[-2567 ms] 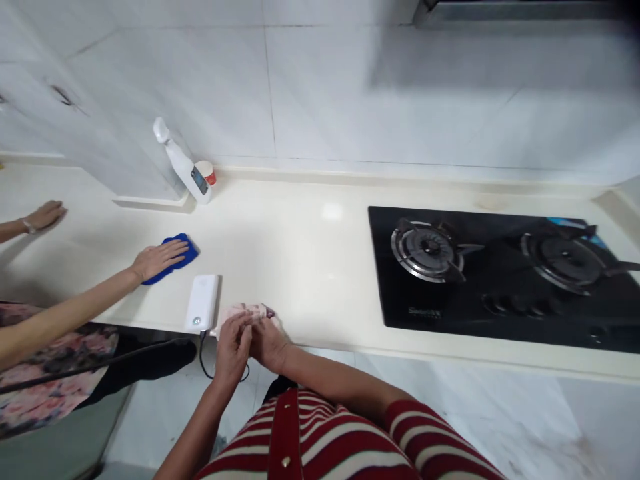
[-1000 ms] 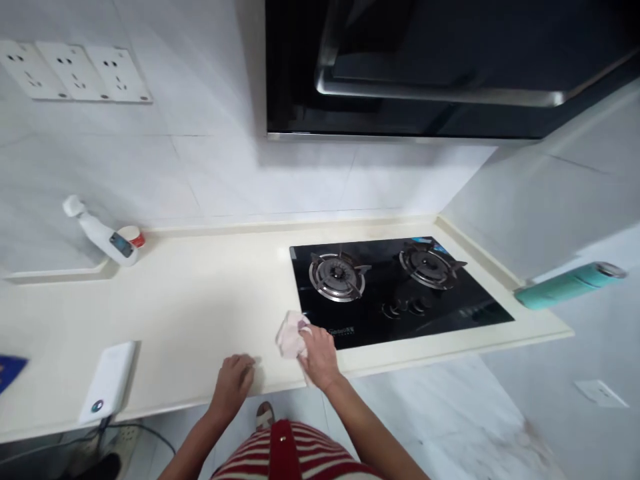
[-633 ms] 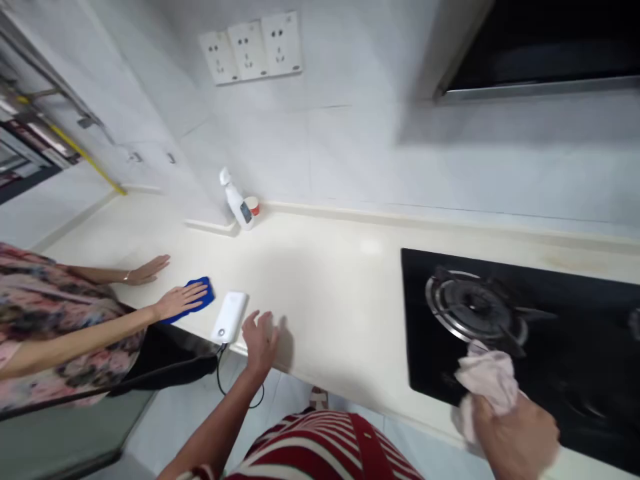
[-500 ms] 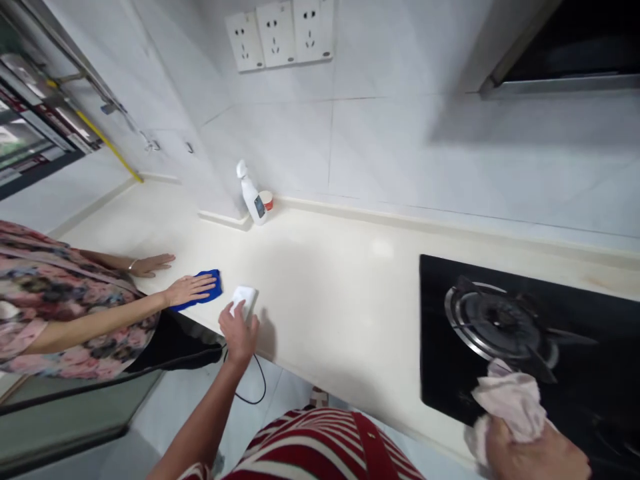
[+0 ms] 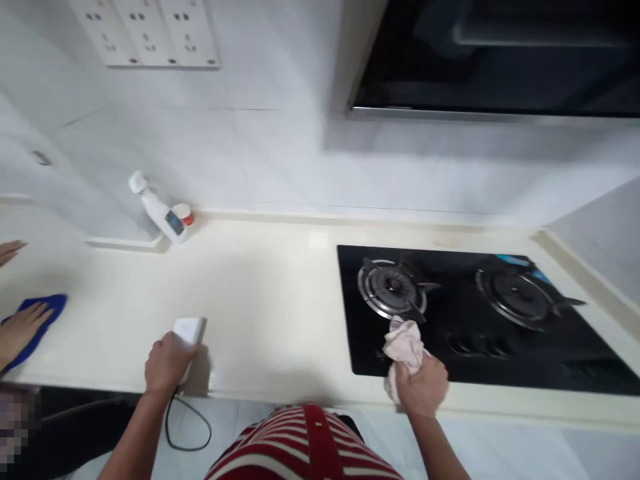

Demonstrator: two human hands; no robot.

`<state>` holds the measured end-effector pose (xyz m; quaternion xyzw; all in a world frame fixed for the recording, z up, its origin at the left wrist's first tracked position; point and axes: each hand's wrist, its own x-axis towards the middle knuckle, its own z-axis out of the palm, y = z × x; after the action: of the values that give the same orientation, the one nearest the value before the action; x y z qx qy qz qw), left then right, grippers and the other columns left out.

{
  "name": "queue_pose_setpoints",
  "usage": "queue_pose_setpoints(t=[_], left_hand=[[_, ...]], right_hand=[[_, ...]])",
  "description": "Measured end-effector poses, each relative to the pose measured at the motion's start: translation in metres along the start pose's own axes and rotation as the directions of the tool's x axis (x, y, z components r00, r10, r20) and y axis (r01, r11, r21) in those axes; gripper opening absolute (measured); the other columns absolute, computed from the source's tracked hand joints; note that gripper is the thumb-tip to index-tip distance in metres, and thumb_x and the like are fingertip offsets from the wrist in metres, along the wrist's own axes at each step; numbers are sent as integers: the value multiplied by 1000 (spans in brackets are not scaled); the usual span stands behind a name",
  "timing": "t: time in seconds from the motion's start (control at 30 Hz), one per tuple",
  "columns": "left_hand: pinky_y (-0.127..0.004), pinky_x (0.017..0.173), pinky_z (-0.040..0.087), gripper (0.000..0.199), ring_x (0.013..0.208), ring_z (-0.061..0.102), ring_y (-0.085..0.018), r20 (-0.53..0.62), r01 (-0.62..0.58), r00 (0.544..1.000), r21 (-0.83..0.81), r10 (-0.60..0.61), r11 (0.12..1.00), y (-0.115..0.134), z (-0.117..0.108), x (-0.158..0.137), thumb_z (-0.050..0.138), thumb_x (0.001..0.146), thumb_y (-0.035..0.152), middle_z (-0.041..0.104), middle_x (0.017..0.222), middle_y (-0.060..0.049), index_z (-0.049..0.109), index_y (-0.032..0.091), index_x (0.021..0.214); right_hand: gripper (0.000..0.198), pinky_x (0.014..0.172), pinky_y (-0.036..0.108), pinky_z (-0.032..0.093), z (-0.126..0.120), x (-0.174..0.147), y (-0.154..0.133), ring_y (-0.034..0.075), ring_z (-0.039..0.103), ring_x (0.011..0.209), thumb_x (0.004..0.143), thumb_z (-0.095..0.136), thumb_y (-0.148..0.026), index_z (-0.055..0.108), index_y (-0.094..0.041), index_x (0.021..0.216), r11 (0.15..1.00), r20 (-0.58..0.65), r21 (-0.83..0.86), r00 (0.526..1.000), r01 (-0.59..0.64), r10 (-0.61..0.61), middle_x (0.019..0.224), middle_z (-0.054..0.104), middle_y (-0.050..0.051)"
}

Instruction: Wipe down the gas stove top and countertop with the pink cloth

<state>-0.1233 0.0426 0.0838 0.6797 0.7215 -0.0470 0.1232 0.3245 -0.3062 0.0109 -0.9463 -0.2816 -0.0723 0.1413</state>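
My left hand [image 5: 169, 365] is closed round a white box-shaped device [image 5: 188, 330] at the front of the counter. A black cable [image 5: 193, 448] hangs in a loop just below that hand; its join to the device is hidden. My right hand [image 5: 424, 387] grips a crumpled pale pink cloth [image 5: 404, 343] at the front left part of the black gas hob [image 5: 360, 353]. The top of the cloth reaches up to the left burner [image 5: 393, 288], and a fold hangs over the counter in front of the hob.
At the left, a co-worker's hand [image 5: 23, 333] lies flat on a blue cloth [image 5: 55, 310]. A white spray bottle [image 5: 165, 217] and a small red-and-white tub [image 5: 184, 213] stand by the wall. The dark range hood [image 5: 490, 73] overhangs the hob. The right burner [image 5: 517, 293] lies further right.
My view has swung right, bringing the whole hob into sight and pushing the co-worker to the left edge. My left hand has closed round the white device; my right hand still grips the pink cloth.
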Motion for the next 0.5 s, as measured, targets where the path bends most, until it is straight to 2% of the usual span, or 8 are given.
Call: queue_pose_setpoints(t=[0.1, 0.17, 0.23, 0.33, 0.4, 0.43, 0.5], left_hand=[[-47, 87, 49, 80, 109, 61, -41, 14, -115, 993, 18, 114, 993, 36, 12, -3, 52, 75, 64, 59, 121, -24, 46, 10, 135], [-46, 86, 49, 80, 108, 61, -40, 31, -189, 982, 28, 188, 982, 67, 20, -7, 51, 75, 64, 58, 120, -23, 46, 11, 135], [-46, 85, 48, 78, 107, 60, -40, 49, -258, 966, 56, 256, 964, 100, 27, -13, 48, 77, 64, 58, 120, -22, 46, 11, 134], [-47, 86, 47, 72, 107, 59, -40, 61, -335, 942, 139, 330, 932, 145, 35, -28, 43, 81, 61, 58, 117, -23, 47, 10, 131], [-48, 88, 46, 67, 109, 58, -40, 58, -361, 933, 187, 356, 914, 169, 38, -41, 42, 83, 57, 58, 117, -22, 48, 10, 131], [-49, 89, 45, 65, 110, 57, -40, 59, -363, 932, 201, 359, 910, 179, 40, -47, 42, 84, 56, 58, 117, -22, 48, 11, 131], [-50, 91, 45, 63, 112, 56, -40, 50, -342, 939, 215, 340, 915, 196, 45, -61, 43, 86, 55, 58, 118, -22, 49, 11, 131]], right_hand=[[48, 84, 45, 42, -6, 1, -14, 37, 54, 106, 85, 50, -39, 59, -10, 122, 997, -29, -5, 996, -79, 79, 116, 60, 23], [47, 88, 46, 40, -11, 3, -32, 36, 52, 110, 85, 51, -33, 56, -13, 127, 999, -3, 12, 999, -46, 46, 124, 59, 22], [49, 93, 49, 37, -14, 6, -53, 36, 49, 117, 83, 55, -28, 54, -16, 130, 996, 63, 39, 995, 78, -80, 134, 56, 20], [53, 101, 52, 31, -17, 15, -75, 35, 44, 126, 78, 65, -27, 55, -23, 130, 947, 188, 127, 930, 296, -316, 146, 50, 14], [53, 103, 50, 30, -20, 24, -67, 33, 44, 127, 77, 68, -27, 56, -25, 129, 918, 224, 181, 894, 353, -388, 147, 50, 11], [51, 103, 49, 31, -23, 30, -55, 32, 45, 125, 78, 67, -27, 56, -24, 128, 919, 226, 188, 896, 346, -383, 145, 51, 11], [47, 101, 48, 33, -29, 41, -15, 32, 48, 120, 80, 66, -26, 58, -22, 126, 949, 208, 159, 930, 272, -302, 137, 56, 12]])
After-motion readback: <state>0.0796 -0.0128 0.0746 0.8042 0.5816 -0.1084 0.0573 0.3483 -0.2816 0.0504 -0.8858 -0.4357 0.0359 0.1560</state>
